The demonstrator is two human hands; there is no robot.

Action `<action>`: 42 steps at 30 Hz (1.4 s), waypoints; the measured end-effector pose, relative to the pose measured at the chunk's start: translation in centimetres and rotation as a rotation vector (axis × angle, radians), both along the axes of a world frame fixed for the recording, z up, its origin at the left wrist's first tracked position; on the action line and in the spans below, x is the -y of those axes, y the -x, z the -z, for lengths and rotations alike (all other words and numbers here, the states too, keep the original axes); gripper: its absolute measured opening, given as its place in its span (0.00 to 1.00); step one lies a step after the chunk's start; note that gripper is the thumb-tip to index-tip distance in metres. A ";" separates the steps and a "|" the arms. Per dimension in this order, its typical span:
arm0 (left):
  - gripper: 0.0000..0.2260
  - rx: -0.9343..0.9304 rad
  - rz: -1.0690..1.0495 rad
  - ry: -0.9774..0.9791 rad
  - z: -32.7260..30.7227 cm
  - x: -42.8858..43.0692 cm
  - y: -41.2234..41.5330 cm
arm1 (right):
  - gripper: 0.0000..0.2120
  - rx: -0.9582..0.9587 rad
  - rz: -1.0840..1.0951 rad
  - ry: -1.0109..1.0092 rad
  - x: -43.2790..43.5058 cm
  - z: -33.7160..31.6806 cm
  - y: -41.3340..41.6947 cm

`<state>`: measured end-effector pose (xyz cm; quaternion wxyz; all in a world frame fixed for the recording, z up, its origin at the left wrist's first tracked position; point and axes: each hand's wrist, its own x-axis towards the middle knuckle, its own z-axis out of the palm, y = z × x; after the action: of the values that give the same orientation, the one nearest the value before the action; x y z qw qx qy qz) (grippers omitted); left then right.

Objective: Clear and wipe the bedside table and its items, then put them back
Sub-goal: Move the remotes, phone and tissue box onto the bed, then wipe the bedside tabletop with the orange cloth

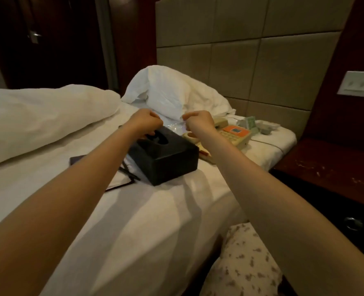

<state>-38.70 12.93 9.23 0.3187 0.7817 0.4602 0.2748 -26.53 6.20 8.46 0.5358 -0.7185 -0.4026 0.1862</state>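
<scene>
My left hand (147, 122) and my right hand (198, 121) reach out over the bed, both with fingers curled shut, knuckles facing each other. A black tissue box (166, 159) sits on the white sheet just below them; my left fingers hover at its oval opening. A crinkled clear plastic piece (174, 125) lies between the hands; I cannot tell whether either hand pinches it. A beige telephone (233, 134) with an orange panel lies on the bed right of the box. The dark red bedside table (326, 167) at the right has a bare, scuffed top.
Green packets (249, 121) and a small grey-white item (267, 127) lie past the telephone. A notepad with a pen (123, 178) and a dark flat card (78, 160) lie left of the box. A pillow (176, 90), a duvet (38, 120) and a wall switch plate (360, 83) surround them.
</scene>
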 end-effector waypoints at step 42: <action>0.06 -0.109 1.347 0.224 3.1 35.4 -36.2 | 0.19 0.040 1.246 0.199 41.3 3.7 -23.3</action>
<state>-2.51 -22.50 6.09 0.4756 0.8725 -0.0856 -0.0725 -3.22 -35.11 4.79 0.4667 -0.8679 0.1005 -0.1377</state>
